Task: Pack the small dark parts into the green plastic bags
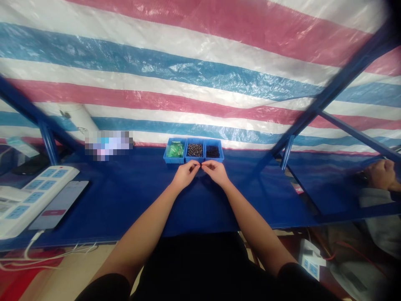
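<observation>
Both hands meet just in front of three small blue bins. My left hand [184, 174] is closed in a pinch of thumb and fingertips. Its mirror, my right hand [217, 172], pinches from the other side, and the fingertips almost touch. A tiny dark piece seems to sit between them, too small to name. The left bin [174, 160] holds green plastic packets [174, 149]. Small shiny metallic parts [195, 149] fill the middle bin [189, 159], and small black parts [213, 151] lie in the right bin [220, 159].
On the blue table [125, 200], a white power strip [37, 196] and a phone [61, 205] with a cable lie at left. A white cylinder [79, 119] stands behind. Blue metal bars [313, 108] frame the striped sheet [188, 92]. Another person [380, 175] is at far right.
</observation>
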`<state>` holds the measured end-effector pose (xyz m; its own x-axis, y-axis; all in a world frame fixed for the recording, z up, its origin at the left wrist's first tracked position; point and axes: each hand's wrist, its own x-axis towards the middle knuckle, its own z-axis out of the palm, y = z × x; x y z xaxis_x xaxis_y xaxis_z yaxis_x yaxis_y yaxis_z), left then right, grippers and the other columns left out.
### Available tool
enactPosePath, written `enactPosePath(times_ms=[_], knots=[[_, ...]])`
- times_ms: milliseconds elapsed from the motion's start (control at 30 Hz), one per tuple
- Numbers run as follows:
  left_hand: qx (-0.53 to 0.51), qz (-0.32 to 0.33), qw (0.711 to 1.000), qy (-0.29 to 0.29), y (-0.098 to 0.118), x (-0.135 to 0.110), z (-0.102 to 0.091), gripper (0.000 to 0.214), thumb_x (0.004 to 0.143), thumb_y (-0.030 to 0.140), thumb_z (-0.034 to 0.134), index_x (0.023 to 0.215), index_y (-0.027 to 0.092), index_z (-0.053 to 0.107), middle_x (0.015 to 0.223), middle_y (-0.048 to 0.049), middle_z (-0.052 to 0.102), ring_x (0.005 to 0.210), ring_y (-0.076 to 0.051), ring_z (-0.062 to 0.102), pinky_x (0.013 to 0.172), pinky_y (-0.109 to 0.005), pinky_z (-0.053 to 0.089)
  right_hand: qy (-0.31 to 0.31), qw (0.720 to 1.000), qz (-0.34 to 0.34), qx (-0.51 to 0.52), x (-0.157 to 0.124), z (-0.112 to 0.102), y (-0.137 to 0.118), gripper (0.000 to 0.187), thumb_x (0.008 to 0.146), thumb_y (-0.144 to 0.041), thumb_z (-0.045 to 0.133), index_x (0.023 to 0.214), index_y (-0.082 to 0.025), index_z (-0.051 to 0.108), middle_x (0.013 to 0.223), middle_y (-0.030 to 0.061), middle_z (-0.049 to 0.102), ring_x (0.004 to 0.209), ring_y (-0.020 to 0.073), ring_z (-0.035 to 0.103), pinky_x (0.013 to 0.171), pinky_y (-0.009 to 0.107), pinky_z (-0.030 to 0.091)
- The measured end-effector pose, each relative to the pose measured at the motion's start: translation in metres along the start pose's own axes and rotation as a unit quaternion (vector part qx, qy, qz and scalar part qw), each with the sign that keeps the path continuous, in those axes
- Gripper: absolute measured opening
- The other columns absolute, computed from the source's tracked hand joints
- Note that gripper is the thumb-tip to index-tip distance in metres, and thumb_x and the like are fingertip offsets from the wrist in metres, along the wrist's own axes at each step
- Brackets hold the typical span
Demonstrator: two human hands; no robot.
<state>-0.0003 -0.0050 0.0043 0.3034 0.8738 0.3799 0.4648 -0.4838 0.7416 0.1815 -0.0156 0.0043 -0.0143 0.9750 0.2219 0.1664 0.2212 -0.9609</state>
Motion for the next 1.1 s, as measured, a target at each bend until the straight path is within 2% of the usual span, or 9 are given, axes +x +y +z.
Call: enactPosePath(times_ms=[133,300,433,733,933,1100], knots=[[-0.003,-0.011,1.0,-0.007,-0.0001,0.0,-0.0006,0.03,0.092,0.046,0.049,0.096,0.021,0.064,0.073,0.0009,0.064,0.063,-0.013,0.057,0.064,-0.025,0.045,0.0,1.0,-0.002,-0.003,0.0003,-0.0001,0.0042,0.029,0.075,-0.042,0.07,0.091,-0.019,0.073,0.087,0.0061,0.074,0.076,0.0185,0.069,0.076,0.033,0.057],[-0.011,-0.005,1.0,0.003,-0.0003,-0.0003,-0.0005,0.028,0.091,0.045,0.053,0.103,0.023,0.063,0.069,0.0033,0.06,0.061,-0.012,0.055,0.065,-0.024,0.045,0.007,1.0,-0.001,0.007,0.0015,-0.001,0.0073,0.028,0.074,-0.04,0.071,0.091,-0.018,0.073,0.086,0.0063,0.074,0.074,0.0181,0.068,0.074,0.032,0.056],[-0.003,0.0,1.0,0.001,-0.0022,-0.0004,-0.0006,0.028,0.092,0.045,0.05,0.098,0.021,0.064,0.067,0.0027,0.059,0.06,-0.012,0.054,0.062,-0.024,0.044,0.004,1.0,0.002,-0.002,0.0011,-0.0009,0.006,0.028,0.074,-0.04,0.071,0.09,-0.018,0.073,0.086,0.0066,0.074,0.073,0.0181,0.068,0.072,0.031,0.056],[-0.037,-0.032,0.998,-0.027,0.0013,-0.0018,-0.0021,0.031,0.095,0.048,0.044,0.091,0.021,0.058,0.068,0.0022,0.064,0.061,-0.013,0.06,0.065,-0.024,0.047,-0.003,1.0,0.011,0.0,-0.0005,0.0016,0.0016,0.029,0.073,-0.041,0.071,0.089,-0.018,0.073,0.084,0.006,0.074,0.071,0.0172,0.066,0.07,0.03,0.055],[-0.029,-0.016,0.999,-0.008,-0.0043,-0.0015,0.0002,0.028,0.092,0.046,0.051,0.103,0.022,0.061,0.069,0.0027,0.064,0.062,-0.013,0.06,0.067,-0.025,0.049,0.008,1.0,-0.001,-0.004,0.0001,0.0009,-0.0001,0.026,0.074,-0.04,0.07,0.087,-0.018,0.073,0.085,0.0067,0.073,0.073,0.0181,0.067,0.071,0.031,0.054],[-0.024,-0.004,1.0,-0.005,-0.0051,-0.0011,-0.0002,0.026,0.092,0.044,0.051,0.103,0.023,0.062,0.069,0.003,0.063,0.061,-0.012,0.059,0.065,-0.024,0.048,-0.001,1.0,-0.009,-0.029,-0.0003,-0.0007,0.0001,0.024,0.075,-0.038,0.069,0.088,-0.018,0.073,0.086,0.0063,0.073,0.071,0.0175,0.066,0.07,0.03,0.053]])
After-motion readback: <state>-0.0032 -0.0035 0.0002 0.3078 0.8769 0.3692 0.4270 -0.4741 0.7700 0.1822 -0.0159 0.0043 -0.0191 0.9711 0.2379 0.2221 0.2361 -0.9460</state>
